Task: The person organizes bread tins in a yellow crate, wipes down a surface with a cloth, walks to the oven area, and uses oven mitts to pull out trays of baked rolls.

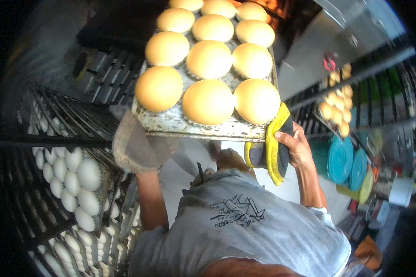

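Note:
A worn, flour-marked metal baking tray (171, 125) is held out in front of my body, carrying rows of round golden buns (208, 102). At the tray's near left corner is my left hand (137, 147), covered by a greyish-brown oven mitt and closed on the rim; the mitt hides its fingers. My right hand (296, 144) grips the near right corner through a folded black pot holder (273, 164) with yellow edging. Its thumb lies on top of the pot holder, and the other fingers are mostly hidden.
On the left, a dark rack (14, 141) holds trays of pale dough balls (69, 180). Another rack (374, 117) on the right bears baked buns (338, 104). Turquoise round lids (340, 159) stand below it. An orange glow (275, 9) shows beyond the tray.

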Demonstrator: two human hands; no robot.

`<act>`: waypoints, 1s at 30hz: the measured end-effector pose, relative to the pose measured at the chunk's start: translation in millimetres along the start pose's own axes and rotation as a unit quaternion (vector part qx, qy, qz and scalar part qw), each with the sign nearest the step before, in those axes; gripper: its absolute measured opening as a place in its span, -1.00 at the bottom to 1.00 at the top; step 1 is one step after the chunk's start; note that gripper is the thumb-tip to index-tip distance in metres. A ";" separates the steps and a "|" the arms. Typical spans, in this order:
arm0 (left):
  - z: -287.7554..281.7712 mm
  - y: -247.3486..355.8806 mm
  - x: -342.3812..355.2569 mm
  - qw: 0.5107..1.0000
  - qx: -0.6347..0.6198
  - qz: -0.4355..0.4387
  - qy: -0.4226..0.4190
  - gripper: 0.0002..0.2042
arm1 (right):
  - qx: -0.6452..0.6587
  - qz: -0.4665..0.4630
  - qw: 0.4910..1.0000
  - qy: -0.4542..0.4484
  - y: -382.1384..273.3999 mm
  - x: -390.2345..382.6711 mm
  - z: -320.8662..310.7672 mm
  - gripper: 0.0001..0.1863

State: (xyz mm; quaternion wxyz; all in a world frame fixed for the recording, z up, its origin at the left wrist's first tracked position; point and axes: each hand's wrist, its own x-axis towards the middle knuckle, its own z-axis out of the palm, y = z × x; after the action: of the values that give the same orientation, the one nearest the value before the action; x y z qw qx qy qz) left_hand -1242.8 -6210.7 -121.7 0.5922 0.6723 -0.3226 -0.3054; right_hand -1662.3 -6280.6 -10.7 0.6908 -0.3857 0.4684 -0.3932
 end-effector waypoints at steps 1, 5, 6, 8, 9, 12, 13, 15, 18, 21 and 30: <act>-10.9 -3.6 -21.5 1.000 -0.001 -0.007 -0.010 -0.65 | -0.001 0.000 1.000 0.007 5.2 -22.0 -2.0 -0.57; -48.1 -15.7 -97.0 0.998 -0.011 -0.038 -0.054 -0.65 | -0.022 -0.007 1.000 0.018 24.1 -99.2 -24.5 -0.52; -54.4 -16.5 -113.2 0.997 -0.014 -0.043 -0.067 -0.65 | -0.026 -0.011 0.999 0.030 25.2 -117.6 -30.0 -0.51; -58.8 -15.0 -135.5 0.993 -0.014 -0.049 -0.106 -0.64 | -0.030 -0.021 0.998 0.056 26.7 -152.3 -39.3 -0.50; -57.6 -16.0 -147.0 0.991 -0.016 -0.051 -0.123 -0.64 | -0.030 -0.032 0.996 0.074 29.6 -167.6 -46.0 -0.50; -42.5 -19.7 -173.5 0.980 -0.023 -0.054 -0.192 -0.64 | -0.029 -0.055 0.990 0.129 42.9 -222.4 -63.6 -0.48; -33.9 -19.0 -183.9 0.975 -0.026 -0.054 -0.216 -0.64 | -0.029 -0.053 0.988 0.143 46.1 -238.2 -72.1 -0.47; -8.2 -21.4 -199.1 0.960 -0.033 -0.049 -0.274 -0.63 | -0.030 -0.046 0.983 0.174 55.2 -272.6 -92.3 -0.45; 41.7 -19.5 -221.9 0.928 -0.048 -0.034 -0.367 -0.63 | -0.023 -0.039 0.968 0.246 64.0 -316.9 -116.0 -0.41; 99.3 -14.6 -246.7 0.883 -0.064 -0.003 -0.466 -0.62 | -0.020 -0.023 0.956 0.292 74.2 -352.5 -151.5 -0.46; 261.7 -8.5 -308.3 0.785 0.005 0.110 -0.610 -0.61 | -0.007 0.012 0.936 0.353 102.9 -387.5 -283.6 -0.59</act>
State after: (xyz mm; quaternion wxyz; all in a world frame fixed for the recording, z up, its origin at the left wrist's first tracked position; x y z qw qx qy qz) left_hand -1636.3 -6121.4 -150.6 0.2980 0.3085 -0.6897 -0.5834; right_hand -2010.7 -5936.2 -45.0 0.4833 -0.2213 0.6894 -0.4921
